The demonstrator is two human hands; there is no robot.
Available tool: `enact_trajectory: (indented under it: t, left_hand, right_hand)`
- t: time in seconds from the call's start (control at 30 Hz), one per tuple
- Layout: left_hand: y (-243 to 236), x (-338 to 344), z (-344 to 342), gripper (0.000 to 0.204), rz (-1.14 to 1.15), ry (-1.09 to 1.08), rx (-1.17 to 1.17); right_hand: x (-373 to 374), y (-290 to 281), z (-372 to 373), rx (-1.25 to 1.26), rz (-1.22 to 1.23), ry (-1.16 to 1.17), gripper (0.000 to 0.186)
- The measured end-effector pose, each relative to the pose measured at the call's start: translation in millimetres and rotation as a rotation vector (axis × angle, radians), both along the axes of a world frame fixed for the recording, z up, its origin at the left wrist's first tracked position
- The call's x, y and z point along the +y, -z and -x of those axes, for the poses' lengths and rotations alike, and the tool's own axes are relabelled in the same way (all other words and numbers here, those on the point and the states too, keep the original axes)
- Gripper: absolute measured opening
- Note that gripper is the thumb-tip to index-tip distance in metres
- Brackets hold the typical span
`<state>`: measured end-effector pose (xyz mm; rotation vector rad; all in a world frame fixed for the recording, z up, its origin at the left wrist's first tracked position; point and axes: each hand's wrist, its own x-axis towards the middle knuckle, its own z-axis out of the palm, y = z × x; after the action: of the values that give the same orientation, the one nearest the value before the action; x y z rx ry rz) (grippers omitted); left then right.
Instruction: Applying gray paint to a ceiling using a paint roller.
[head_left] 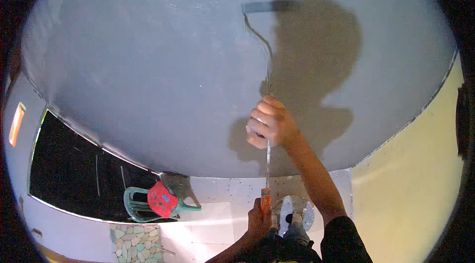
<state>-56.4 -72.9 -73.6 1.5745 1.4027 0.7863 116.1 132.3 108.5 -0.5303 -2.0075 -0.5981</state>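
Observation:
A paint roller (257,7) with a grey sleeve presses against the grey wall (148,65) high up. Its bent wire frame runs down into a long thin pole (267,161). My right hand (269,123) is closed around the pole at its upper part, arm stretched upward. My left hand (259,217) grips the pole's orange lower end (265,198) near my body. My shadow falls on the wall to the right of the roller.
A green plastic chair (143,203) with a red cloth (161,198) stands on the pale tiled floor (217,223) at lower left, beside a dark opening (74,174). A round whitish object (296,211) lies by my feet. A yellow wall (415,179) adjoins at right.

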Motion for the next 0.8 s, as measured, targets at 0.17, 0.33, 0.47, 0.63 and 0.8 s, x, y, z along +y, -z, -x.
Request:
enact_trajectory:
  t: [0.17,0.33,0.47,0.63,0.8]
  left_hand:
    - [4.6,-14.5,-3.2,0.034,0.014,0.038,-0.017]
    - [-27.3,17.3,-12.3,0.034,-0.136,0.010,-0.067]
    - [-4.0,13.3,-10.9,0.044,-0.107,-0.037,-0.094]
    - [20.4,-13.4,-1.6,0.056,-0.030,-0.058,-0.023]
    - [6.8,20.1,-5.7,0.055,-0.231,-0.015,-0.197]
  right_hand:
    - [-11.0,26.3,-3.3,-0.048,0.113,-0.022,0.021]
    - [12.8,-25.1,-9.6,-0.021,-0.014,-0.013,0.021]
    - [19.5,2.9,-5.5,0.041,-0.093,-0.038,0.020]
    - [0.2,36.2,-1.3,-0.010,0.083,-0.064,0.021]
    - [18.3,-9.3,-6.0,0.066,-0.076,-0.082,0.019]
